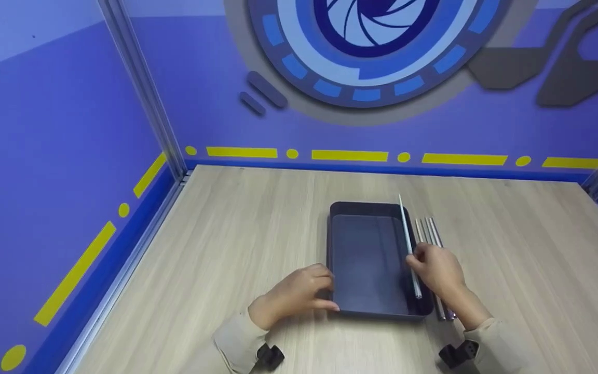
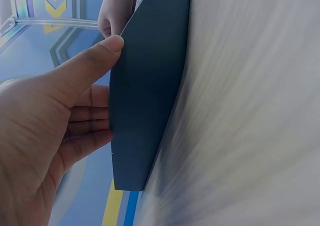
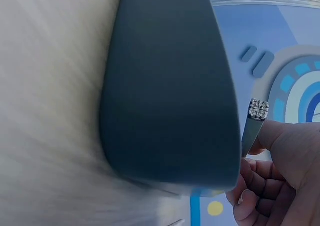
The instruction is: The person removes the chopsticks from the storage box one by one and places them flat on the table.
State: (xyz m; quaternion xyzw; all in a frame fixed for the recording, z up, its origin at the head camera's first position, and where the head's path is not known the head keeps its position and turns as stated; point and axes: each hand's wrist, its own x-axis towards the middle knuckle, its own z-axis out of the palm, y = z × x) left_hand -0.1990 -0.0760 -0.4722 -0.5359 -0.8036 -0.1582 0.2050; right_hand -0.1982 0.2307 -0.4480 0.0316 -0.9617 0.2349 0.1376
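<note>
A dark grey rectangular tray (image 1: 366,259) lies on the table. My left hand (image 1: 299,291) holds its near left corner; in the left wrist view the thumb (image 2: 111,44) rests at the rim, the other fingers partly hidden behind the wall (image 2: 145,90). With thumb and fingers, my right hand (image 1: 439,270) pinches a slim metal chopstick (image 1: 407,236) above the tray's right side, pointing away from me. Its square patterned end (image 3: 258,109) shows in the right wrist view. Several more metal chopsticks (image 1: 435,231) lie on the table right of the tray, partly hidden under the right hand.
The wood-grain table (image 1: 236,234) extends around the tray. A blue printed wall (image 1: 216,104) stands at the back, another at the left, joined by a metal corner post (image 1: 143,83). A metal rail (image 1: 122,285) runs along the table's left edge.
</note>
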